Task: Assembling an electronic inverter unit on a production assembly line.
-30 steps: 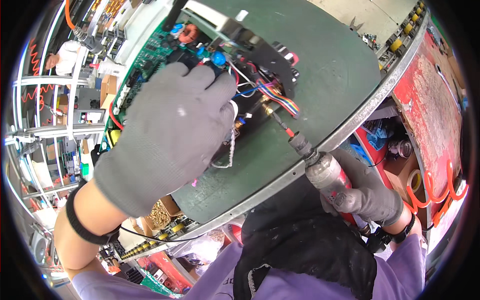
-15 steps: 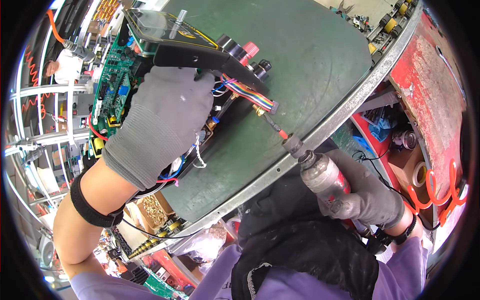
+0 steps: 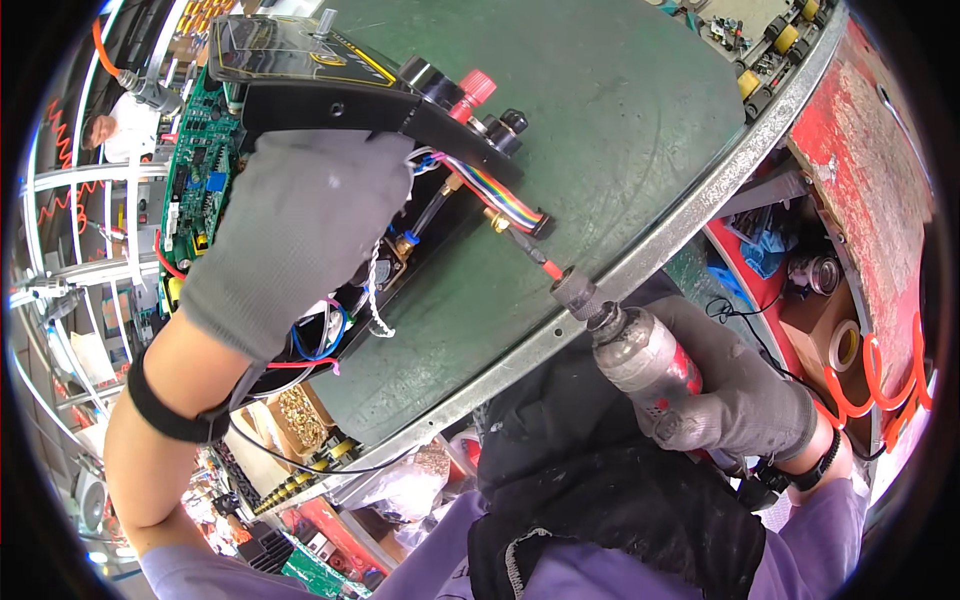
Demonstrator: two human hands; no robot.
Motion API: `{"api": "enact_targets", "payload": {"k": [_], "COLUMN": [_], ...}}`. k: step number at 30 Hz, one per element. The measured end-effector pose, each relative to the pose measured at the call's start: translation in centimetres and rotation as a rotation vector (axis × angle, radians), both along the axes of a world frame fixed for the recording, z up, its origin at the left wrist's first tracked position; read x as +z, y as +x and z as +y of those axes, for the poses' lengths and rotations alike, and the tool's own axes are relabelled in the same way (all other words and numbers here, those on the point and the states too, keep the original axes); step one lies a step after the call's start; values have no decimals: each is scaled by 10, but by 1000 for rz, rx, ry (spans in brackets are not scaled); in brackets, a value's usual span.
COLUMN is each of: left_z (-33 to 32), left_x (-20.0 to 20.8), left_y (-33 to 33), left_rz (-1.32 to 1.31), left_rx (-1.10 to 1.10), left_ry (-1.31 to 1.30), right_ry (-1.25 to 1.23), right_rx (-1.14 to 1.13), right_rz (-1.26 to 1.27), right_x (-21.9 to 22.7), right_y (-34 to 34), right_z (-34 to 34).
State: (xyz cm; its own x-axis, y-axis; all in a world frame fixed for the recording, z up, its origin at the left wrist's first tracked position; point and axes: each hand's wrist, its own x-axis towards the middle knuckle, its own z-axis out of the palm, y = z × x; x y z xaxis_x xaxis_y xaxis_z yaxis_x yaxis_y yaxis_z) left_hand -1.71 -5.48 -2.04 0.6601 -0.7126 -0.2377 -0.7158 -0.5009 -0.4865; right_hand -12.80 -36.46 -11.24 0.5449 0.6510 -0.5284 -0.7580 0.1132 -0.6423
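My right hand (image 3: pixel 735 385), in a grey glove, is wrapped around a grey-and-red power screwdriver (image 3: pixel 645 350). The screwdriver's long bit (image 3: pixel 525 245) points up and left over the bench, a small brass fitting (image 3: pixel 495 218) at its tip. My left hand (image 3: pixel 310 200), gloved too, grips the black control panel (image 3: pixel 335 108) of an open electronic device; the panel hides its fingertips. Red and black knobs (image 3: pixel 475 90) stick out of the panel. Beside the brass tip hangs a rainbow ribbon cable (image 3: pixel 495 190). A green circuit board (image 3: pixel 205 165) stands left of my left hand.
The green bench mat (image 3: pixel 600 130) ends at a metal edge (image 3: pixel 690 240). Yellow rollers (image 3: pixel 785 40) run along the far right. A box of brass parts (image 3: pixel 300 420) sits at lower left. On the right are a shelf with a tape roll (image 3: pixel 845 345) and an orange coiled hose (image 3: pixel 870 395).
The device and my left hand have shifted left together. The screwdriver has moved slightly left, and its tip stays close to the ribbon cable's end.
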Motion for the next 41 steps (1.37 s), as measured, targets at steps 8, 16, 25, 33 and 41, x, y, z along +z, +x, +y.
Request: {"api": "enact_targets", "payload": {"k": [8,16,25,33,41], "left_z": [16,42,72,74,134], "left_x": [14,20,12,14,126], "left_y": [-28,-38,-46,-48,-22], "left_rz": [-69,33,54,38,382], "left_rx": [54,53,31,58,81], "left_ry": [-29,-17,-139,-167,-406], "right_ry": [107,6,-38,-68,-119], "right_rx": [-19,69,12,-77,-51], "right_rz": [-46,-214,-7,-56,-64], "right_x": [16,16,25,22,19], "right_y": [26,34,22,13,16], "right_z": [42,103,142,157,157]}}
